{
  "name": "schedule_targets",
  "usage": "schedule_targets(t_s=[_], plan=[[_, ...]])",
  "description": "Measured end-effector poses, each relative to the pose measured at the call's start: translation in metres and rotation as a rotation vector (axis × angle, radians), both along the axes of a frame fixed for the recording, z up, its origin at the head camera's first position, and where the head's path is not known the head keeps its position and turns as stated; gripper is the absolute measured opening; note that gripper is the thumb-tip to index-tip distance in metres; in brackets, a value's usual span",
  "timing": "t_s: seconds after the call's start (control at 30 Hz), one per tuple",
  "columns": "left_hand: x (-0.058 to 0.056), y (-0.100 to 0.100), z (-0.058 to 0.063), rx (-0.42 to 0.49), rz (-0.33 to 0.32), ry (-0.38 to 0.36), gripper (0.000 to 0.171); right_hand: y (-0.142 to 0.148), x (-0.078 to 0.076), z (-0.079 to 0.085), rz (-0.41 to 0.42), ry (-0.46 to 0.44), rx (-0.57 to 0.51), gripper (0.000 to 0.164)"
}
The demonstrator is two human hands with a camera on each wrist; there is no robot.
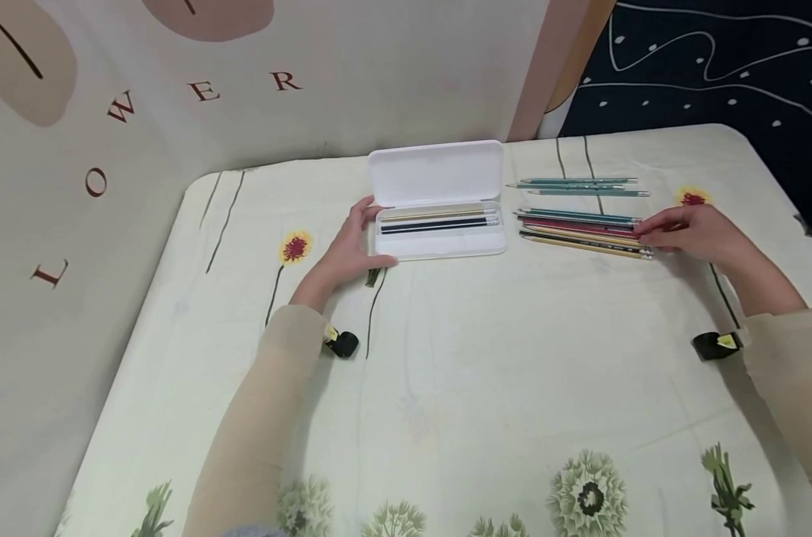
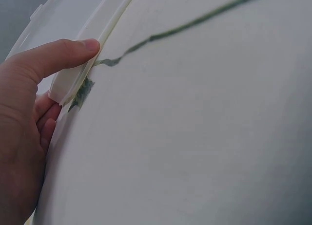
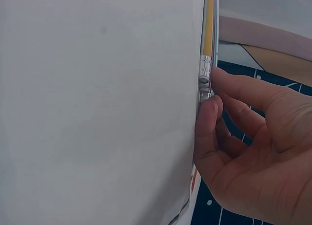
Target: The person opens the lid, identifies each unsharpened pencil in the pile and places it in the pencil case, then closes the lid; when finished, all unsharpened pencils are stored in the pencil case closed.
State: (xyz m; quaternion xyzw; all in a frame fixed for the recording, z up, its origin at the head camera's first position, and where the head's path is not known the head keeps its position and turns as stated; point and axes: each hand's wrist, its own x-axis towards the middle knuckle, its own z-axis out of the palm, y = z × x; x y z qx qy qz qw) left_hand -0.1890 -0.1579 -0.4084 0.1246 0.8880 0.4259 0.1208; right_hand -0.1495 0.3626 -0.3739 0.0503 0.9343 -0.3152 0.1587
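A white pencil case [image 1: 439, 246] lies with its lid [image 1: 435, 175] raised at the back. Inside it are several pencils [image 1: 439, 225], some dark and some gold. My left hand [image 1: 347, 252] grips the case's left end, thumb along the front edge and fingers at the back corner; in the left wrist view the thumb [image 2: 73, 54] presses the rim. To the right of the case lies a row of pencils [image 1: 580, 233] in blue, red, black and gold. At their eraser ends my right hand [image 1: 697, 233] pinches a pencil between thumb and fingertips; which one is hard to tell.
Several green pencils [image 1: 580, 186] lie behind the row, near the table's far edge. A flower-printed cloth [image 1: 486, 373] covers the table. Beyond stand a pale wall hanging with letters [image 1: 285, 80] and a dark patterned cloth [image 1: 714, 67].
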Motion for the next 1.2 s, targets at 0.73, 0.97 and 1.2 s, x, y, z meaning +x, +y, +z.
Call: schedule_targets(t_s=[0.73,0.97,1.2], plan=[[0.0007,0.0001,0.0012,0.013,0.000,-0.017,0.115,-0.0009,-0.0008,0.0006,0.058,-0.029,0.004,0.038],[0.0001,-0.0012,-0.0007,0.018,-0.005,-0.017,0.115,0.0021,0.0017,0.0025,0.007,-0.024,-0.041,0.023],[0.0002,-0.0005,-0.0008,0.021,-0.003,-0.002,0.115,0.0059,0.0032,0.0028,-0.148,0.015,-0.174,0.009]])
